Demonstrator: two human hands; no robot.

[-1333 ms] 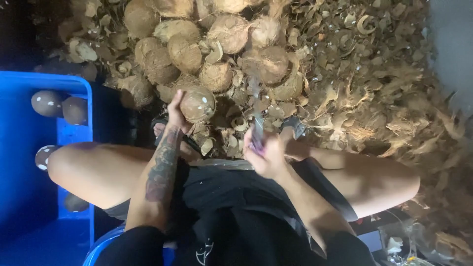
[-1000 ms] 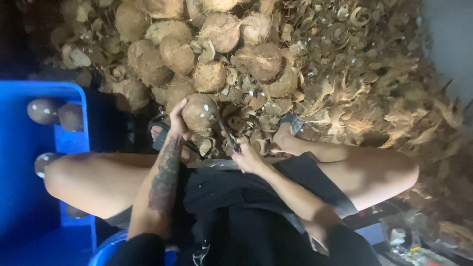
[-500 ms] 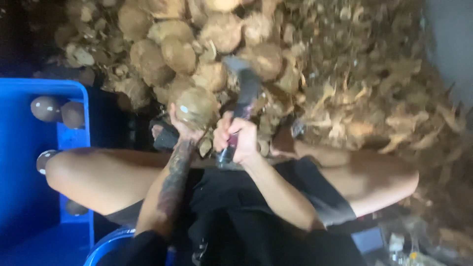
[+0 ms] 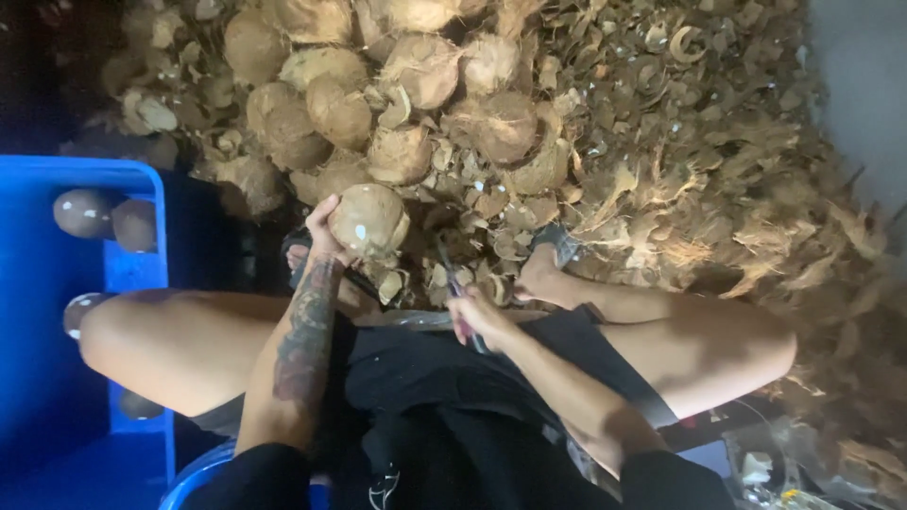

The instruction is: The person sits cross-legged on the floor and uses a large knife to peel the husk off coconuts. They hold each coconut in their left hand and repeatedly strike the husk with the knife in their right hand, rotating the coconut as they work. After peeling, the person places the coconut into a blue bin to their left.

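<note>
From the head view I see my left hand [image 4: 324, 229] clamped on a husked coconut [image 4: 368, 219] just before the coconut pile [image 4: 397, 104]; my right hand [image 4: 477, 316] grips a blade [image 4: 448, 269] low beside it, knees apart.

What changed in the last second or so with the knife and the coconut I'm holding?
The right hand swung the blade up over the coconut half a second ago and has now brought it back down, low by the knees. The left hand kept its grip on the coconut in about the same spot. The husk pile and blue crate look unchanged.
</note>
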